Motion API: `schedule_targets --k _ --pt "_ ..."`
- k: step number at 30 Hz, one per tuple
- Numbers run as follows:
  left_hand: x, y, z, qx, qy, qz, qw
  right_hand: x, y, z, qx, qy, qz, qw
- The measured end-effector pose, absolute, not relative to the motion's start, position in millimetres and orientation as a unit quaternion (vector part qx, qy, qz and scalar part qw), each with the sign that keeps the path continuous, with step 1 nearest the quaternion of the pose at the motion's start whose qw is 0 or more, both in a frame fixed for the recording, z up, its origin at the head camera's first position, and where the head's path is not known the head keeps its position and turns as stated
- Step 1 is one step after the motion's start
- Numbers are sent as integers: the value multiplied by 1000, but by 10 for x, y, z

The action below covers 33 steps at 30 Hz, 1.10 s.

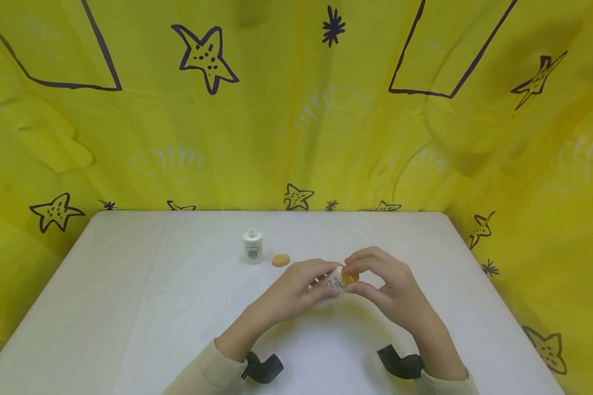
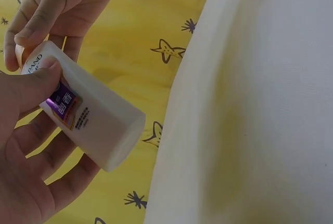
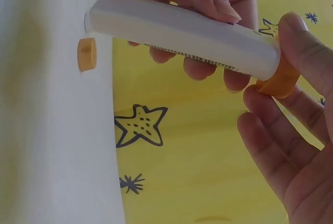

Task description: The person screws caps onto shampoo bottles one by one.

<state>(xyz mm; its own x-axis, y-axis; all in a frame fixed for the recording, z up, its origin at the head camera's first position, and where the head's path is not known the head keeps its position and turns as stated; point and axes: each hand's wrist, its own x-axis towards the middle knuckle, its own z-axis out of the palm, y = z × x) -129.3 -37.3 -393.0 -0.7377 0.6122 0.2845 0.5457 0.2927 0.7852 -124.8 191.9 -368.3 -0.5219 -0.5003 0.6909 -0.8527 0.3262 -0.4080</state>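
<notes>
My left hand (image 1: 296, 285) grips a white bottle (image 2: 99, 109) with a purple label, thumb across its front and fingers behind. The bottle is tilted above the table, its broad base pointing down and left in the head view. At its upper end sits an orange cap (image 3: 281, 81), pinched between the thumb and fingers of my right hand (image 1: 385, 282). Whether the cap is tight or loose, I cannot tell. Farther back on the table, a second white bottle (image 1: 252, 247) stands upright with its nozzle bare. Beside it lies a loose orange cap (image 1: 280, 260).
The white-covered table (image 1: 104, 307) runs back to a yellow curtain (image 1: 257, 120) printed with starfish. More of that curtain hangs at both sides. Black curved straps or mounts (image 1: 264, 368) are worn at both wrists, near the sleeves.
</notes>
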Motion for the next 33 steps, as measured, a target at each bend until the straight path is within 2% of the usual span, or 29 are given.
schedule_targets --k 14,33 --pt "-1250 -354 -3919 350 834 426 4 -1224 1893 -3680 409 -800 377 224" --pt "-1219 -342 -3879 342 850 401 -3 -1246 1869 -3708 413 -788 396 228"
